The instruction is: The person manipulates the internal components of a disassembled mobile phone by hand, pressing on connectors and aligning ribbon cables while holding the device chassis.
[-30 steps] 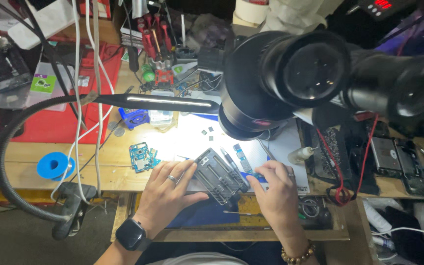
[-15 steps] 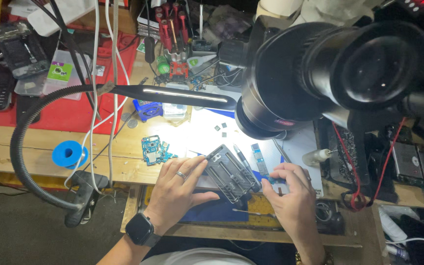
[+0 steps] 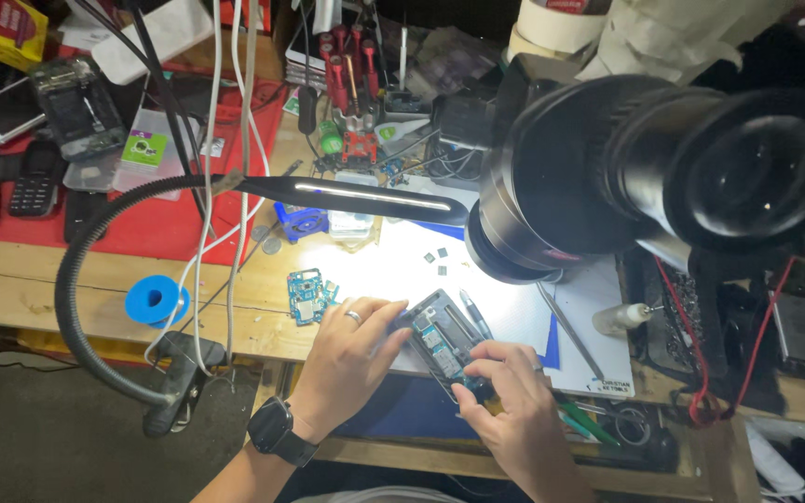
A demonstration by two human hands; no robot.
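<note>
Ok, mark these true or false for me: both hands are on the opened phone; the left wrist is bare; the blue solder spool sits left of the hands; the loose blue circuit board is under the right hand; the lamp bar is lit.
1. Both hands are on the opened phone. True: the left hand touches its upper end, the right hand its lower end.
2. The left wrist is bare. False: it wears a black smartwatch.
3. The blue solder spool sits left of the hands. True.
4. The loose blue circuit board is under the right hand. False: it lies uncovered, just left of the left hand.
5. The lamp bar is lit. True.
</note>
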